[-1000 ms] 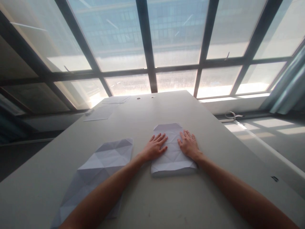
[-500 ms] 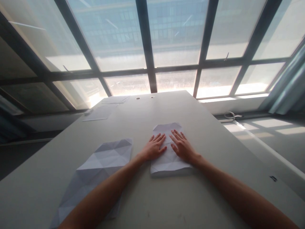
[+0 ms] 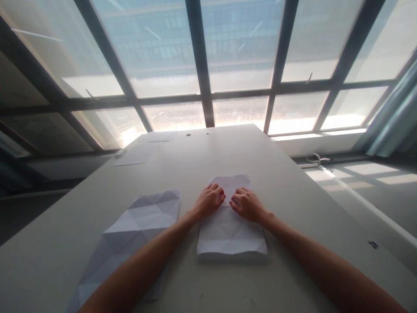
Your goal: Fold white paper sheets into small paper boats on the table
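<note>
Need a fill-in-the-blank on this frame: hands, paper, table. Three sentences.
1. Both hands, left hand and right hand, rest on the creased white paper sheet with fingers ____.
2. A second creased white sheet lies to the ____ of it.
3. Both sheets lie on the grey ____.

Missing words: curled; left; table

Under your hands lies a white creased paper sheet (image 3: 230, 228). Left of your left hand, a second white paper sheet (image 3: 130, 234) shows a triangular fold pattern. The table (image 3: 208, 156) is plain pale grey.
</note>
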{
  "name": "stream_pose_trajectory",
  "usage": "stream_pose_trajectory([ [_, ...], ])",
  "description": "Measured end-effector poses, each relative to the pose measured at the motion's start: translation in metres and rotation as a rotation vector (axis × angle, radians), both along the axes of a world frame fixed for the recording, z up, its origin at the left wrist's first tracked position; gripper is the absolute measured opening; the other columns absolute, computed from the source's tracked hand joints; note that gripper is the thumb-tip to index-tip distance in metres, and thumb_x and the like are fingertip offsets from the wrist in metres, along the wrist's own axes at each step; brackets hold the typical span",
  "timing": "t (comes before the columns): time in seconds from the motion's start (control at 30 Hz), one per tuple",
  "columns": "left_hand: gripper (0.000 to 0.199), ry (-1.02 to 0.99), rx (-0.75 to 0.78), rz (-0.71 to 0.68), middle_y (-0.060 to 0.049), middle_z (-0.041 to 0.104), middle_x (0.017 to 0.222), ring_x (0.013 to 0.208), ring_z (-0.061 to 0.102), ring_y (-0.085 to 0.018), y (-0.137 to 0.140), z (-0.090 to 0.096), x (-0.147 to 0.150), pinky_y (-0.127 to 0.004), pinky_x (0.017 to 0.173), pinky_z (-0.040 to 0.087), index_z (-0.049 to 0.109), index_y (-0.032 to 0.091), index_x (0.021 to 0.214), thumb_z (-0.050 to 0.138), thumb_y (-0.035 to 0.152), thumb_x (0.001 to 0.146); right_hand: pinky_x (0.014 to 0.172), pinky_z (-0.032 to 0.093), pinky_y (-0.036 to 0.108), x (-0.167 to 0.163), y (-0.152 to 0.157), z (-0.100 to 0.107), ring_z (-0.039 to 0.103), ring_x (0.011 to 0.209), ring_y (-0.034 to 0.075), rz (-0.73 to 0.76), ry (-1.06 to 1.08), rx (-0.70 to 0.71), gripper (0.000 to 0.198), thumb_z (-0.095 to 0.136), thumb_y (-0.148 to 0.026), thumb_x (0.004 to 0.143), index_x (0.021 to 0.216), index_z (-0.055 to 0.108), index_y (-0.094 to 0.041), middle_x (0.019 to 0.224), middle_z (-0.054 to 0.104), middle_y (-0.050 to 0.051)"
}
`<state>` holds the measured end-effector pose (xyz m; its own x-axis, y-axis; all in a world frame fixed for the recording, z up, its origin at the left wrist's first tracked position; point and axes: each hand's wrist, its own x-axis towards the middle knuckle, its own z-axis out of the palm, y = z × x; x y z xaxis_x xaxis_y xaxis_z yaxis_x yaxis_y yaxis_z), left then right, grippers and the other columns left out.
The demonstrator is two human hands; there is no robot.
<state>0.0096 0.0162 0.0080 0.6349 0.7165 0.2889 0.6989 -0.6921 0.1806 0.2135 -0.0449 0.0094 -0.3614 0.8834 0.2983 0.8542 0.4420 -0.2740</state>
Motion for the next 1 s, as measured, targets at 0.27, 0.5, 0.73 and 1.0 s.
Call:
stream_pose_trajectory([
  [0.27,0.058,0.170,-0.046,-0.093,-0.008,0.028,0.158,0.146,0.023,-0.026,0.006,-0.021,-0.004,-0.048,0.118,0.017,0.032,0.023,0.151,0.034,0.049,0.100,0.116,0.018,0.044,0.003,0.010,-0.019,0.030,0.142,0.025,-0.050,-0.026,-0.081,0.058,0.044,-0.044,0.096,0.147,0.040,-0.015,0.153,0.038,0.014],
  [0.5,0.060,0.208,-0.037,-0.061,-0.007,0.024,0.159,0.147,0.020,-0.024,0.006,-0.018,-0.003,-0.046,0.118,0.018,0.031,0.023,0.152,0.030,0.053,0.100,0.117,0.011,0.051,0.020,0.023,-0.028,0.021,0.146,0.026,-0.302,-0.058,-0.167,0.060,0.035,-0.044,0.098,0.149,0.035,-0.012,0.157,0.028,0.014],
  [0.73,0.060,0.210,-0.054,-0.045,-0.006,0.024,0.159,0.147,0.019,-0.023,0.007,-0.019,-0.003,-0.046,0.119,0.017,0.032,0.023,0.151,0.032,0.052,0.099,0.116,0.017,0.052,0.031,0.027,-0.030,0.027,0.144,0.027,-0.441,-0.028,-0.104,0.056,0.038,-0.036,0.097,0.145,0.040,-0.009,0.153,0.035,0.018],
  [1.0,0.059,0.151,-0.055,0.052,-0.008,0.027,0.158,0.147,0.021,-0.025,0.005,-0.021,-0.004,-0.050,0.118,0.017,0.034,0.021,0.150,0.034,0.050,0.099,0.119,0.013,0.044,0.008,0.006,-0.016,0.021,0.146,0.023,-0.002,0.014,0.053,0.051,0.043,-0.032,0.096,0.143,0.045,-0.012,0.155,0.033,0.014],
])
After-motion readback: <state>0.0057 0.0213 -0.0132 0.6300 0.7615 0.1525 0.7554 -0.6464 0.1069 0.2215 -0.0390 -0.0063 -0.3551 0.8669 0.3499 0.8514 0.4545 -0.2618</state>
